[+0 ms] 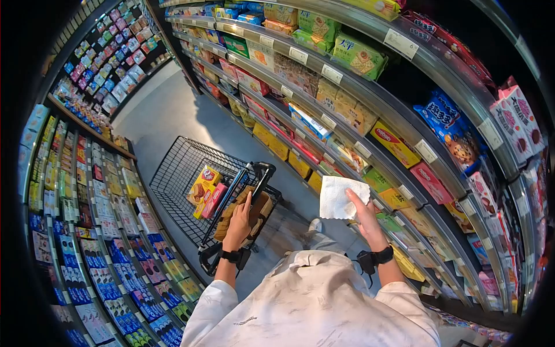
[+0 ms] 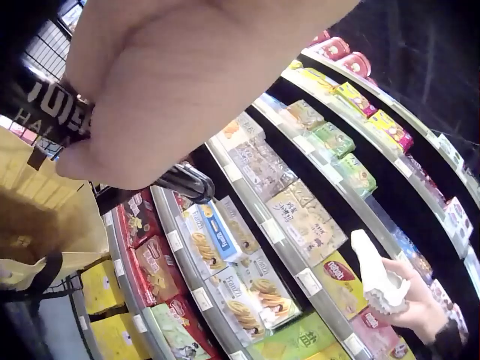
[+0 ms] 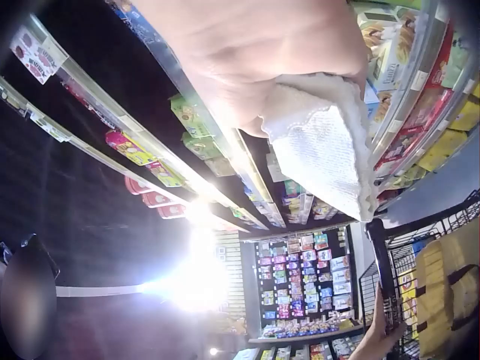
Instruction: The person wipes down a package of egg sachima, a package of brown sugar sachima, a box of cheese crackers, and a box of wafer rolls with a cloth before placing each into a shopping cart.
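My left hand (image 1: 236, 226) grips the dark handle (image 2: 45, 109) of a black wire shopping cart (image 1: 173, 151), with the index finger stretched along it. A yellow biscuit box (image 1: 207, 184) and a pink box (image 1: 214, 200) lie inside the cart. By the handle sits a tan bag (image 2: 45, 206) with a dark strap. My right hand (image 1: 365, 217) pinches a folded white cloth (image 1: 341, 198) with a scalloped edge, its thumb lying across the front. The cloth is held up before the biscuit shelves, and the fingers behind it are hidden in the head view.
Long shelves (image 1: 332, 72) of packaged biscuits run close along my right. Lower shelves (image 1: 104, 231) of small packets line the left. Grey aisle floor (image 1: 147, 110) stretches past the cart towards a display wall (image 1: 110, 55) of colourful packs.
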{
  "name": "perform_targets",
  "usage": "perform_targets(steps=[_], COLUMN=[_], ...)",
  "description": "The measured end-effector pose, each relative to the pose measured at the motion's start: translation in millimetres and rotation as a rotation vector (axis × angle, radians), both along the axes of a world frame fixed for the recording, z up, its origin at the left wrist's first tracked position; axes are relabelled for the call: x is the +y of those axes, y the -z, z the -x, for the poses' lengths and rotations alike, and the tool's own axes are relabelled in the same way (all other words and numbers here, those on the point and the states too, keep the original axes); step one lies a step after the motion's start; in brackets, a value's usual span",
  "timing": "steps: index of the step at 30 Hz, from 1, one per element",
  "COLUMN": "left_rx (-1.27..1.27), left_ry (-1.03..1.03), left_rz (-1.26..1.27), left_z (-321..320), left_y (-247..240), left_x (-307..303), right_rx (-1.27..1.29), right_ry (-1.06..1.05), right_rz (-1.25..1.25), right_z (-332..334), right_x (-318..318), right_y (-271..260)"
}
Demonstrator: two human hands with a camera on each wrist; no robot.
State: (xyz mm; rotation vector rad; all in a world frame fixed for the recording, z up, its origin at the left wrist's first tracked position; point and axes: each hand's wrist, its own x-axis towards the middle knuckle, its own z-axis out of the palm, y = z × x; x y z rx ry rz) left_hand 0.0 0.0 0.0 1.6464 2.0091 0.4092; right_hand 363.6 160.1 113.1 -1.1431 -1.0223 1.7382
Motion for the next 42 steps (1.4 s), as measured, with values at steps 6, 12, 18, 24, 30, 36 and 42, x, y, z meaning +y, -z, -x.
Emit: perform_targets(steps=[6,12,18,24,30,36,42], left_rx=[0.214,0.118,0.261,0.041,0.237,-0.169,-0.246], left_ry=[-0.289,-0.290,-0.378,-0.215,-0.023,0.291,0.512], left_rz=[0.040,-0.144,0.183,0.180,0.110,-0.304,-0.405], left_z=[-11,32,15,64,75,19,-4], left_y=[-22,13,-25,-14,-43,-153,-168], left_x=[40,79,120,123,168,220,253], right_rx=[0.017,0.038,0.007,0.002,-0.053,-0.050,-0.092], right_ry=[-0.002,0.017,0.035,0.138,0.229,0.350,0.460], right_rz=[-0.020,0.002,0.032,0.076,0.141,0.104,0.077], right_z=[-14,-25,-23,-7,41,78,89], right_x=[66,114,123,121,100,84,69], right_y=[3,9,14,17,7,2,-23])
